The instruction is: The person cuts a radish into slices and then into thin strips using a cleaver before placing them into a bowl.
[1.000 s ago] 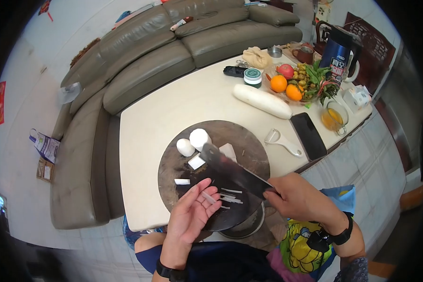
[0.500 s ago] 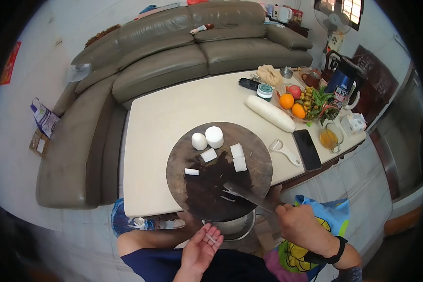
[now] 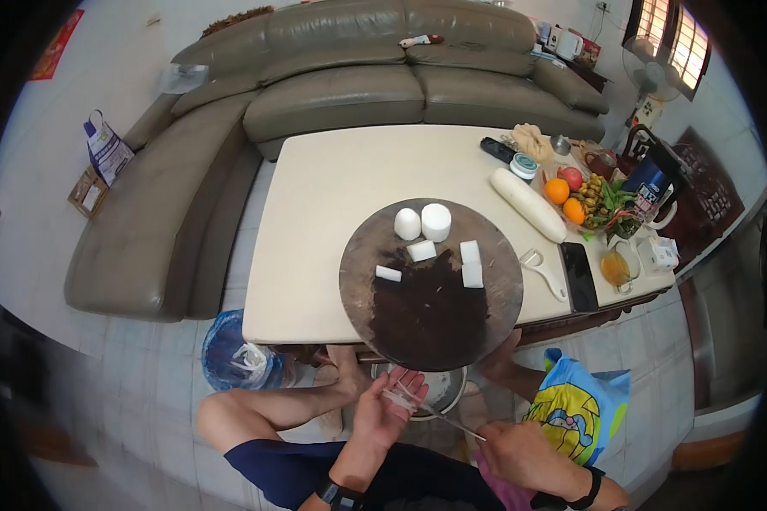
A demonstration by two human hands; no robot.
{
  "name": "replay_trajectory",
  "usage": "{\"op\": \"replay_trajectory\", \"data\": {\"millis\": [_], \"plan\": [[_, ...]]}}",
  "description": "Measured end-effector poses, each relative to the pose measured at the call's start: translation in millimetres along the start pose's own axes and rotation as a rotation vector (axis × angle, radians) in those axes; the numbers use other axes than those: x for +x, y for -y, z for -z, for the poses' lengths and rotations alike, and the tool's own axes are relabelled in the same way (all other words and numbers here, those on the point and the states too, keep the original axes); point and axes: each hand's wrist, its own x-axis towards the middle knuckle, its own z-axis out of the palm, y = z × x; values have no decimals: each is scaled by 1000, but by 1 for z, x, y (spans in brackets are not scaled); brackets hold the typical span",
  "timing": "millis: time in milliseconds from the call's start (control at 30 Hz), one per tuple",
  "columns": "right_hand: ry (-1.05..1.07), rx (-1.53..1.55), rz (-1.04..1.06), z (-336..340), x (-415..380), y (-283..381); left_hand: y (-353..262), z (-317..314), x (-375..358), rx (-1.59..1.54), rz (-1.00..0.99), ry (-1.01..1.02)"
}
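Observation:
My left hand (image 3: 382, 417) is palm up below the board's near edge, its fingers loosely cupped with thin white radish strips (image 3: 400, 396) lying on them. My right hand (image 3: 524, 453) is closed round the handle of a knife (image 3: 454, 422); the blade slants up to my left fingers, its tip touching or very near the strips. On the round, dark-stained wooden cutting board (image 3: 366, 298) are two thick white radish chunks (image 3: 436, 222) and several smaller cut radish pieces (image 3: 471, 274). Partly under the board's edge is a metal basin (image 3: 453, 393), in part hidden by my left hand.
To the board's right lie a whole white radish (image 3: 528, 204), a peeler (image 3: 545, 274) and a phone (image 3: 579, 277). A fruit bowl, a glass cup (image 3: 618, 268) and a blue kettle (image 3: 654, 179) stand farther right. A blue-bagged bin (image 3: 234, 358) is at left, a colourful bag (image 3: 575, 409) at right.
The knife has left the board, and its blade now reaches my left hand. The strips on the near board are now gone from there; more lie in my left palm. The camera view has shifted.

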Motion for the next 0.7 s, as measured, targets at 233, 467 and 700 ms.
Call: {"op": "replay_trajectory", "data": {"millis": [233,467,700], "plan": [[-24,588,-269,-21,-19,-8,9,51,25,-82,70,-14],[-112,1193,-504,-10,-63,-23,26,107,93,-11,126,45],[-398,1328,-469,-3,-78,-50,45,134,173,329,-108,-251]]}}
